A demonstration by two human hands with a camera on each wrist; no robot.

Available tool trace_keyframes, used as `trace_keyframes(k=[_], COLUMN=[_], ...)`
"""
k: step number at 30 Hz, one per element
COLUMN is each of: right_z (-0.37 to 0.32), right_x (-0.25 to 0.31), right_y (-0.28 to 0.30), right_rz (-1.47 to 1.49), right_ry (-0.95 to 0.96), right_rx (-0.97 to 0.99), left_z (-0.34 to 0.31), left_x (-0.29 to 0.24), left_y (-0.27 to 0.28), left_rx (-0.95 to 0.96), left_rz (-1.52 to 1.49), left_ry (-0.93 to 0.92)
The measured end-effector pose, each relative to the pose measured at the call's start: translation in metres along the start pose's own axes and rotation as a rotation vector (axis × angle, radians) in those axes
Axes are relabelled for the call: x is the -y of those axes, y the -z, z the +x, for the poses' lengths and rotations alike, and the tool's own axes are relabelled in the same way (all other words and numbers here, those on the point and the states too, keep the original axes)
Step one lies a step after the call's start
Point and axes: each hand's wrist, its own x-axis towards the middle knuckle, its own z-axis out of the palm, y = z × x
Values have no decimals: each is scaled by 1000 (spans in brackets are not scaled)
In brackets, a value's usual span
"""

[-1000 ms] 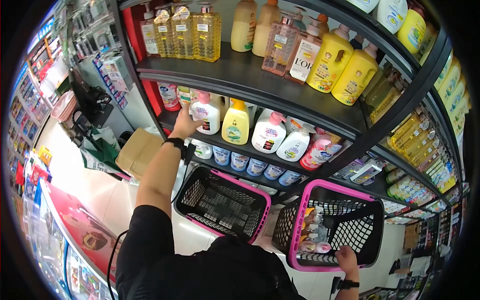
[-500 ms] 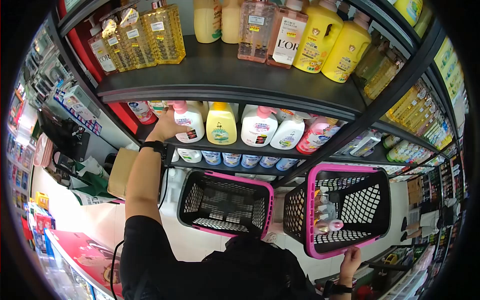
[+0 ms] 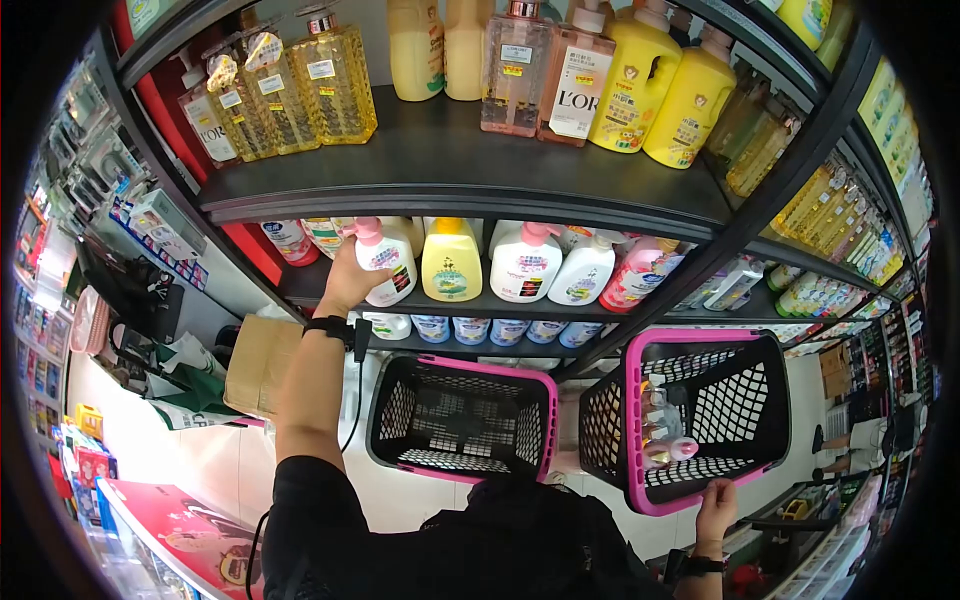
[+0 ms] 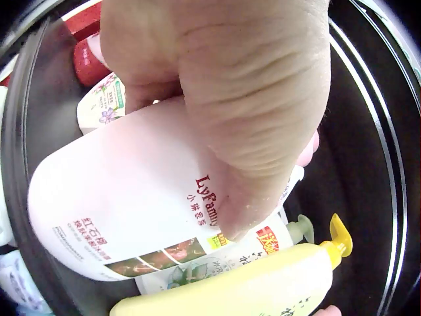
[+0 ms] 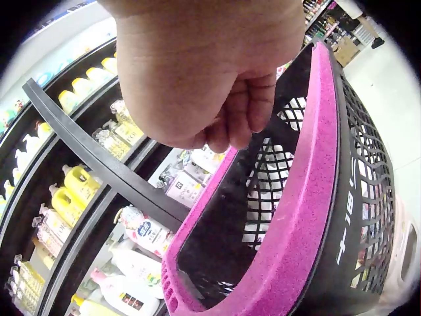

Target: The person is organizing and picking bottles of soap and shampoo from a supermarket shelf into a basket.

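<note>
On the middle shelf my left hand [image 3: 350, 280] grips a white bottle with a pink pump [image 3: 393, 277]. The left wrist view has the left hand [image 4: 223, 85] with thumb and fingers round the white bottle [image 4: 125, 184], beside a yellow bottle [image 4: 250, 283]. My right hand [image 3: 716, 510] is at the near rim of the right basket [image 3: 634, 420], holding no visible item. In the right wrist view its fingers curl loosely, and the right hand [image 5: 204, 79] hangs above the pink-rimmed basket [image 5: 309, 197]. Several bottles [image 3: 660, 430] lie inside that basket.
Another pink-and-black basket [image 3: 552, 425] stands to the left. More bottles [image 3: 525, 262] line the middle shelf; the upper shelf [image 3: 440, 150] overhangs it. A cardboard box [image 3: 262, 365] sits on the floor at left, and a dark upright [image 3: 740, 235] divides the shelving.
The view has shifted closer to the shelves than a second ago. My left hand now wraps the white pump bottle's side; my right hand has moved from over the right basket to its near rim.
</note>
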Motion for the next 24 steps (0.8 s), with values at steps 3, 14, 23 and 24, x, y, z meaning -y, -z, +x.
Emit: trace_keyframes(k=[3,14,23,24], right_z=[1,-10,18,22], right_x=[1,-10,27,47], right_y=[0,-6,-29,-39], right_rz=[-15,58,77,92], right_ry=[30,36,111,143], right_rx=[-25,-78,140,165], left_z=[-5,-26,-194,-216], left_x=[-9,42,7,-14], left_y=[-3,-4,-21,-34], left_rx=[-53,-432,-341,-314], left_rz=[45,-476,-1256,-1369], left_ry=[57,242,550,586])
